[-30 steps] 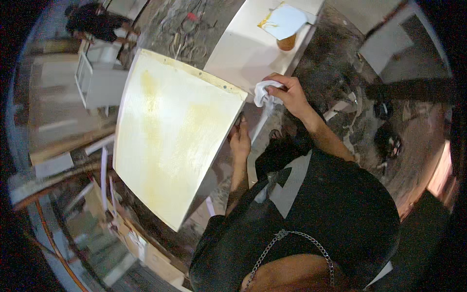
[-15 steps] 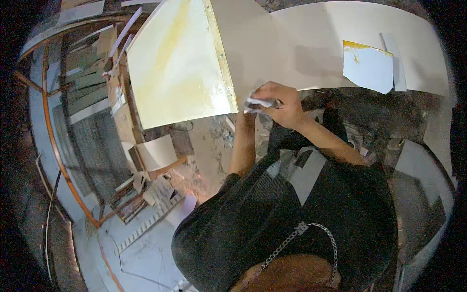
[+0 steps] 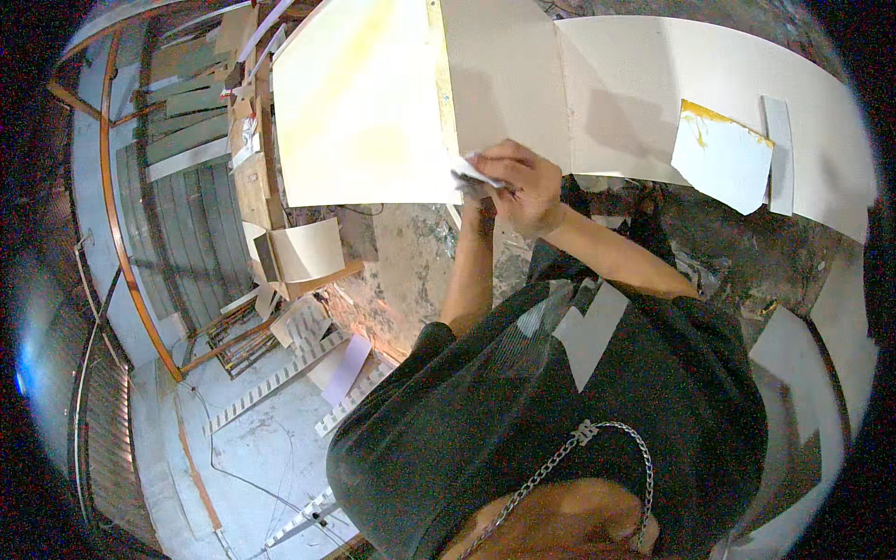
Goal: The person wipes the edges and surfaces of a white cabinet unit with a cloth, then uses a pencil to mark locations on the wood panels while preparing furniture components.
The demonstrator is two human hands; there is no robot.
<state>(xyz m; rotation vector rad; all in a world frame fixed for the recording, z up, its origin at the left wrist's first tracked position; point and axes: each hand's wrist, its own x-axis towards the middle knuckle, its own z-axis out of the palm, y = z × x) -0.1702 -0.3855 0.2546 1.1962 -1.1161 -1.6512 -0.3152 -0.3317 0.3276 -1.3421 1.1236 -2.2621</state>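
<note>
A large cream-white panel point(image 3: 364, 112) with yellow smears on its face extends ahead of me, a paler strip along its right edge. My right hand point(image 3: 530, 191) is closed on a small white folded piece point(image 3: 478, 172), cloth or paper, I cannot tell which. That piece is at the panel's lower right corner and seems to touch the edge. Below it, my left hand point(image 3: 479, 205) is at the same corner, its fingers mostly hidden behind the piece and my right hand.
Long cream sheets point(image 3: 644, 93) stretch to the right. On them lie a pale blue offcut point(image 3: 723, 159) with a yellow-smeared edge and a narrow strip point(image 3: 777, 154). Wood scraps and a curved cream offcut point(image 3: 313, 250) lie at left, beside an orange metal frame point(image 3: 110, 187).
My right hand has moved slightly left and up with the white piece, bringing it to the panel's corner. The whole view has shifted a little, so the panel appears further right.
</note>
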